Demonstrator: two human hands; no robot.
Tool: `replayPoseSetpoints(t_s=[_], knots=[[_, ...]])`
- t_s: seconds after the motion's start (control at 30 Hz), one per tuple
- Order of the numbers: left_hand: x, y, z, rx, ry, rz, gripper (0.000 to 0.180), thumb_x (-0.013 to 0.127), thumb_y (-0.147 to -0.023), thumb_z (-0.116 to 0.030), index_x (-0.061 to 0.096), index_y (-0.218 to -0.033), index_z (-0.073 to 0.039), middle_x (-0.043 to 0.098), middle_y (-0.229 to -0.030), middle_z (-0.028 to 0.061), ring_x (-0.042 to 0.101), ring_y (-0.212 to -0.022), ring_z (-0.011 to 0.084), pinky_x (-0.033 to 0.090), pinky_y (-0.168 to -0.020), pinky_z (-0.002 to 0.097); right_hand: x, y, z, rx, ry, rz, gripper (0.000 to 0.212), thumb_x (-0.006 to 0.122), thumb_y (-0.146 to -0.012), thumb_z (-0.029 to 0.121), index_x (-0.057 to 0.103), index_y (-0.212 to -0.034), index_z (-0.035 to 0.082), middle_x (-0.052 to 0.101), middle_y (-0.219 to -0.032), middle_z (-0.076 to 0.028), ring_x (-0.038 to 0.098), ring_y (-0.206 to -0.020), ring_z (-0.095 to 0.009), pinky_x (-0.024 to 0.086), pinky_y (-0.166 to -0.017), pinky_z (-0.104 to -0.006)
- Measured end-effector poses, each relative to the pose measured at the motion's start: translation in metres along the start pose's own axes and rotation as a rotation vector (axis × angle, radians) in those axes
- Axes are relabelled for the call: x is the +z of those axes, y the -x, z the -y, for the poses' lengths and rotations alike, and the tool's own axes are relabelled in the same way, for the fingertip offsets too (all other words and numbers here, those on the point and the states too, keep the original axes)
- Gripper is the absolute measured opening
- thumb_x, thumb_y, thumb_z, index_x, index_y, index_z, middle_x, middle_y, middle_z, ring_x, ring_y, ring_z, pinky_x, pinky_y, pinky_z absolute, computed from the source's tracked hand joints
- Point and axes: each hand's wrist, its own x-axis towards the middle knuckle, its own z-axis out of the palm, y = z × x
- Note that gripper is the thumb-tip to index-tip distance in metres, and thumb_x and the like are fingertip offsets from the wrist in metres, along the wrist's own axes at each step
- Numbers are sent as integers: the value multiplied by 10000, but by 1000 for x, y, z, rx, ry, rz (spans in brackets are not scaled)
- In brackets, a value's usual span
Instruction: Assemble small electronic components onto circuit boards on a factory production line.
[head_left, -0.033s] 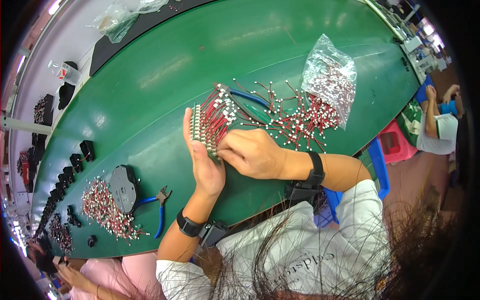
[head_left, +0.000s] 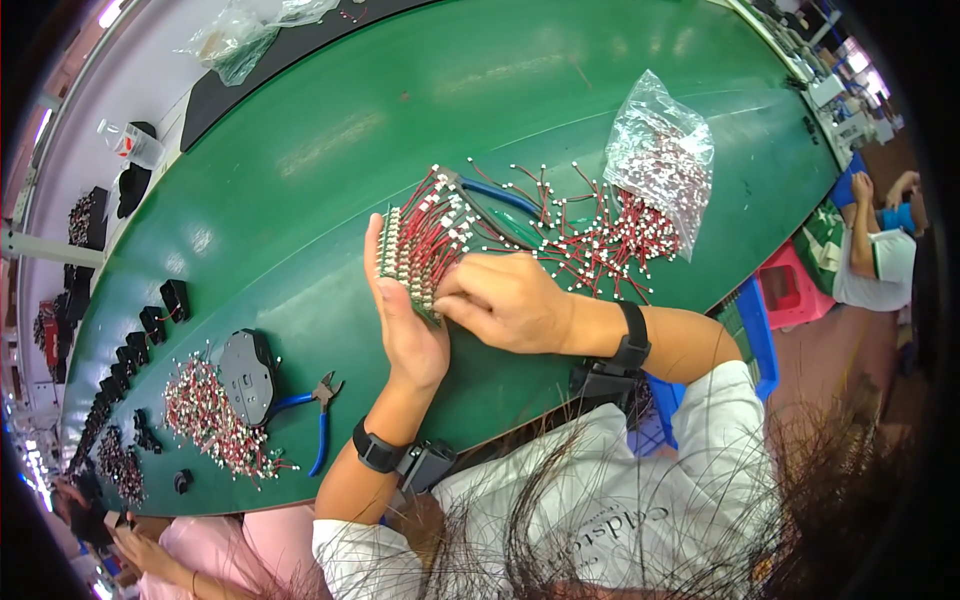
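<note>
My left hand (head_left: pixel 412 345) holds a narrow green circuit board panel (head_left: pixel 391 255) on edge, thumb and fingers along its sides. Rows of small white connectors line it, and many short red wire leads (head_left: pixel 432 215) with white plugs stick out to the right. At the panel's near end, my right hand (head_left: pixel 512 305) has its thumb and fingers pinched together against the wires. What lies between those fingertips is hidden. Just beyond the wires lie blue-handled pliers (head_left: pixel 498 192). Right of them spreads a heap of loose red wire leads (head_left: pixel 640 232), partly spilling from a clear plastic bag (head_left: pixel 655 130).
On the left of the green table (head_left: pixel 330 220) lie another heap of wire leads (head_left: pixel 205 415), a black oval housing (head_left: pixel 248 378), blue-handled cutters (head_left: pixel 322 420) and a row of small black parts (head_left: pixel 130 350). A blue crate (head_left: pixel 757 335) and red stool (head_left: pixel 785 285) stand right. Other people sit nearby.
My right hand has shifted up very slightly at the panel's near end. Everything else looks the same.
</note>
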Motion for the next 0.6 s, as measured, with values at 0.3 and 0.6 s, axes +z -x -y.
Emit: replayPoseSetpoints(t_s=[0.3, 0.6], knots=[[-46, -24, -17, -136, 362, -47, 479, 453, -979, -286, 417, -1378, -22, 539, -1341, 113, 513, -1252, 293, 402, -1058, 562, -56, -13, -42, -17, 301, 204, 97, 657, -817, 71, 667, -913, 73, 611, -774, -90, 616, -689, -289, 486, -597, -385], [-45, -27, -9, -220, 150, -140, 483, 489, -862, 13, 404, -1337, -12, 517, -1325, 145, 506, -1252, 297, 464, -1004, 492, -114, -22, -50, 105, 375, 186, 165, 660, -784, 72, 685, -947, 67, 609, -764, -108, 598, -685, -281, 473, -597, -371]])
